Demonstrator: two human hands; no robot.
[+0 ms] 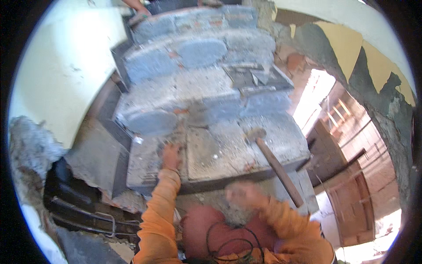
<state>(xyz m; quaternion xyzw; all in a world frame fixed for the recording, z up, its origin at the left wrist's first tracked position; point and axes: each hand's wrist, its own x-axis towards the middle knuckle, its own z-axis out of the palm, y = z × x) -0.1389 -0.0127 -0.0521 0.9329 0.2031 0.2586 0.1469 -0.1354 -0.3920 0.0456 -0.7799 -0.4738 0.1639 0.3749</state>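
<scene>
My left hand (172, 156) reaches forward onto the grey, gritty step (202, 149), its fingers resting on the dusty surface near a seam. Nothing can be made out in its grasp. My right hand (241, 194) is smeared by motion in front of the step's near edge, above my red-clothed legs; its fingers do not show clearly. To the right, a hammer (278, 169) lies on the same step. Its wooden handle juts out past the front edge, and the head rests farther back on the step.
More rough steps (202, 53) rise ahead, with dark broken slab pieces (257, 78) on one. A person's foot (138, 16) shows at the top left. Metal bars (83, 211) stand in the dark gap at lower left. Right, broken plaster (378, 79) borders a drop to a lower room.
</scene>
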